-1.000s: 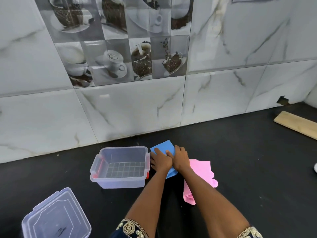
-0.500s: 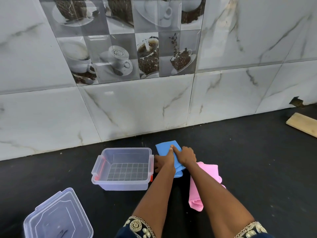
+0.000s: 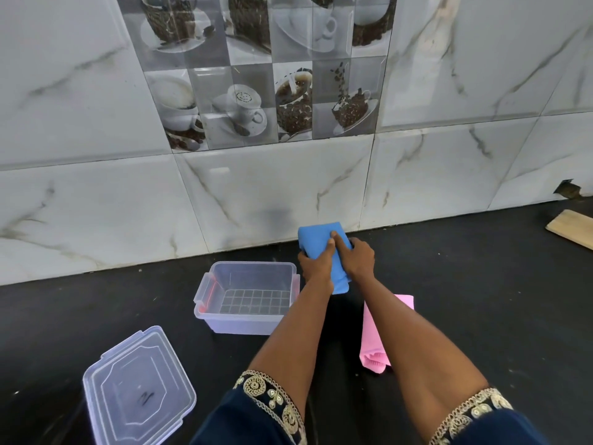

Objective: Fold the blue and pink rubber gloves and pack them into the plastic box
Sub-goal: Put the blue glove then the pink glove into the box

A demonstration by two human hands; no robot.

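Both hands grip the folded blue rubber glove (image 3: 321,242) between them, raised off the black countertop (image 3: 481,300) near the foot of the marble-tiled wall (image 3: 272,194): the left hand (image 3: 316,263) wraps its fingers round the glove's left edge with its thumb lying on top, and the right hand (image 3: 359,258) closes on the right edge, thumb pressed to the top face beside the left thumb. Just left of the hands stands the clear plastic box (image 3: 211,290), open and with nothing inside. Under the right forearm lies the pink rubber glove (image 3: 372,345), folded lengthwise on the counter. Nearer the camera, at lower left, rests the box's clear lid (image 3: 138,390), apart from the box. A wooden board (image 3: 571,228) lies at the far right edge.
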